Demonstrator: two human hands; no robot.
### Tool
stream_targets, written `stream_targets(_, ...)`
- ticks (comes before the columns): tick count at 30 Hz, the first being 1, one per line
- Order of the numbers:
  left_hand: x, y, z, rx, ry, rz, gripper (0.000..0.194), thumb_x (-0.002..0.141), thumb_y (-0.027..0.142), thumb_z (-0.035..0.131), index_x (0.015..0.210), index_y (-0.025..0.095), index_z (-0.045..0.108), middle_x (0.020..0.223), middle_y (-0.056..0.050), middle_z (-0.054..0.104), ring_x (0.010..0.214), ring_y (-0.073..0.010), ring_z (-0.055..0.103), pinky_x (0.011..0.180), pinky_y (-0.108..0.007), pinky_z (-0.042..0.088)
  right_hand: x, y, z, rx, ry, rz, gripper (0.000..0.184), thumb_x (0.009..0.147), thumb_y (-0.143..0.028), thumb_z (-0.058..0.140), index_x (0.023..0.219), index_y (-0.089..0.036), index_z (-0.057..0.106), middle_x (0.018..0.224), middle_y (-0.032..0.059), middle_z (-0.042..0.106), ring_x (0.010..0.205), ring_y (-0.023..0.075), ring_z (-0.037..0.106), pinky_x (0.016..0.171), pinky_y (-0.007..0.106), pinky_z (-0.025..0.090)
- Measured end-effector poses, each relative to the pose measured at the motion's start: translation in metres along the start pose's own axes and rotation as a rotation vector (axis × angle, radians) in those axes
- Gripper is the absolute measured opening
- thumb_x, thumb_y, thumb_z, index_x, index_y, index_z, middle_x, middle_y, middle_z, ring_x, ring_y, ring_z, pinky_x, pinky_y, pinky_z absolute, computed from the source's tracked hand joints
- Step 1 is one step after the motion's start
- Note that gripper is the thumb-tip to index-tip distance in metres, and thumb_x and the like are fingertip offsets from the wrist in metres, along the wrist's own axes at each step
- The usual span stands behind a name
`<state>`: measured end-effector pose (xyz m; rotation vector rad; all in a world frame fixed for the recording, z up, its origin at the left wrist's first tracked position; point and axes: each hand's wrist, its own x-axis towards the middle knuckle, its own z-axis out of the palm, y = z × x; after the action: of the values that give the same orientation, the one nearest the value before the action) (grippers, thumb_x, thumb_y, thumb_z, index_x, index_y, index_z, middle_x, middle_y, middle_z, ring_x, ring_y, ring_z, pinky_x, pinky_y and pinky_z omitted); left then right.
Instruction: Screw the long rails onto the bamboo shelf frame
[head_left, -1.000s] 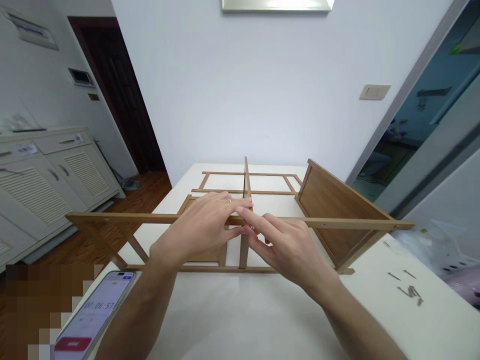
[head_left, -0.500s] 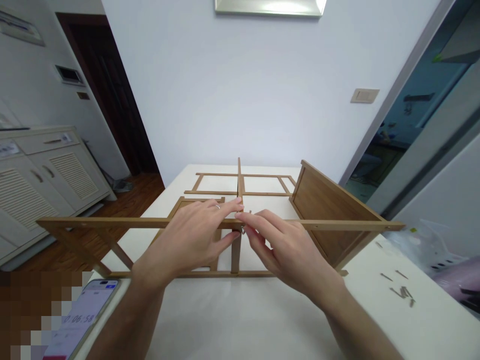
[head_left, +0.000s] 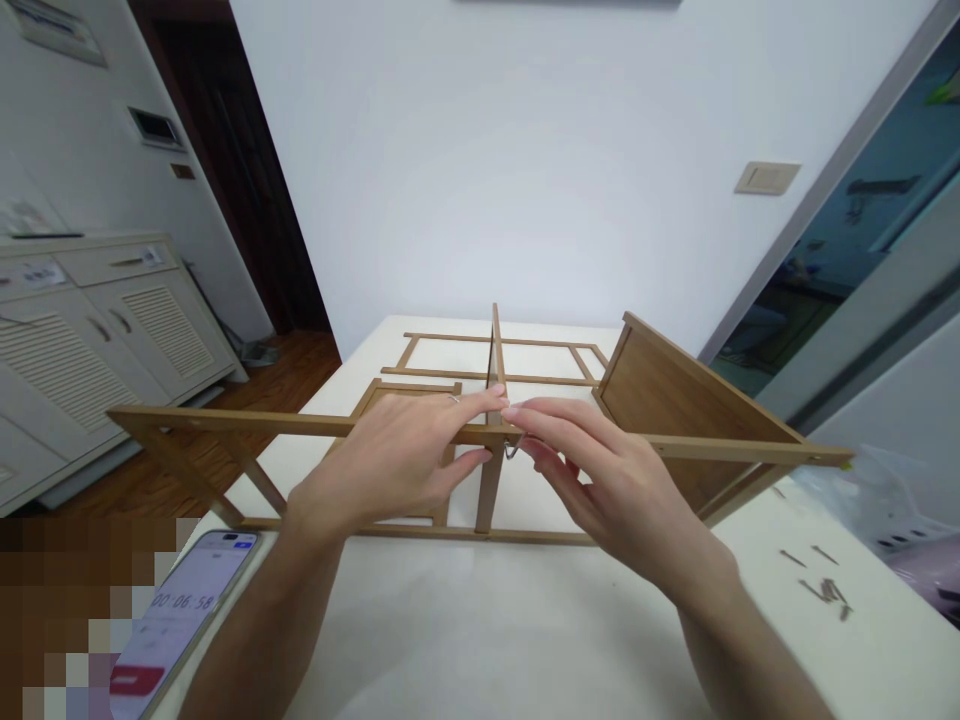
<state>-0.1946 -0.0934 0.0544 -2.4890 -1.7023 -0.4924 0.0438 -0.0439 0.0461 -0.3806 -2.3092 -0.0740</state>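
My left grip (head_left: 394,460) is closed on the wooden rail (head_left: 225,422), which runs left to right — my right grip (head_left: 607,480) is nearest the metal fitting (head_left: 511,452), hold unclear.

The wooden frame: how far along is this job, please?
Done: the rail and post already look joined. In hand: the left hand and right hand work at that joint, beside a small metal key. Remaining: loose screws and a flat panel lie on the table.
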Motion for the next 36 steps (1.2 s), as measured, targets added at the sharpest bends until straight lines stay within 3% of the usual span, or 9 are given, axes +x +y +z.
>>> stream_targets(5, 0.000, 0.003, -0.003, -0.016, 0.018, 0.012, 0.046, 0.104, 0.041, 0.056, 0.149, 0.034, 0.051, 0.149, 0.001, 0.066, 0.129, -0.0269, 0.068, 0.096, -0.040, 0.057, -0.001, 0.001, 0.002, 0.015, 0.047, 0.029, 0.035, 0.104, -0.017, 0.061, 0.138, -0.024, 0.057, 0.120, 0.0031, 0.077, 0.085, 0.0106, 0.075, 0.075, 0.020, 0.059)
stream_targets(16, 0.004, 0.000, 0.001, 0.017, 0.004, -0.033, 0.054, 0.102, 0.041, 0.056, 0.155, 0.036, 0.048, 0.138, -0.001, 0.073, 0.121, -0.0289, 0.073, 0.097, -0.044, 0.057, -0.001, 0.003, 0.004, -0.042, 0.107, 0.008, 0.020, 0.101, -0.020, 0.069, 0.120, -0.023, 0.062, 0.098, -0.0036, 0.079, 0.060, 0.0056, 0.065, 0.061, 0.018, 0.050)
stream_targets(20, 0.004, -0.001, 0.001, 0.008, 0.012, -0.004, 0.053, 0.103, 0.040, 0.054, 0.155, 0.035, 0.048, 0.151, 0.001, 0.064, 0.128, -0.0261, 0.069, 0.104, -0.043, 0.055, -0.002, 0.004, -0.001, -0.037, 0.077, 0.011, 0.023, 0.101, -0.016, 0.066, 0.123, -0.023, 0.063, 0.097, -0.0040, 0.079, 0.065, 0.0062, 0.066, 0.062, 0.018, 0.050)
stream_targets(24, 0.003, 0.000, 0.002, 0.019, 0.010, 0.006, 0.055, 0.103, 0.039, 0.053, 0.157, 0.033, 0.044, 0.159, 0.002, 0.056, 0.134, -0.0256, 0.065, 0.100, -0.041, 0.057, -0.002, 0.005, -0.007, -0.019, 0.045, -0.005, 0.031, 0.101, -0.009, 0.062, 0.128, -0.022, 0.062, 0.110, -0.0007, 0.079, 0.081, 0.0078, 0.071, 0.071, 0.018, 0.054)
stream_targets(29, 0.001, 0.002, 0.003, 0.045, 0.000, -0.006, 0.053, 0.105, 0.039, 0.050, 0.157, 0.033, 0.042, 0.148, 0.000, 0.067, 0.126, -0.0258, 0.070, 0.093, -0.039, 0.057, 0.001, 0.005, -0.011, -0.025, 0.042, -0.018, 0.029, 0.100, -0.012, 0.065, 0.127, -0.021, 0.063, 0.114, 0.0042, 0.077, 0.099, 0.0156, 0.072, 0.092, 0.028, 0.057)
stream_targets(36, 0.003, 0.005, 0.004, 0.110, 0.016, -0.044, 0.055, 0.103, 0.039, 0.052, 0.157, 0.034, 0.043, 0.133, -0.001, 0.076, 0.117, -0.0281, 0.074, 0.078, -0.036, 0.056, -0.001, -0.002, -0.006, -0.117, 0.029, 0.036, 0.033, 0.101, -0.016, 0.065, 0.133, -0.020, 0.060, 0.104, 0.0039, 0.077, 0.091, 0.0186, 0.071, 0.081, 0.032, 0.057)
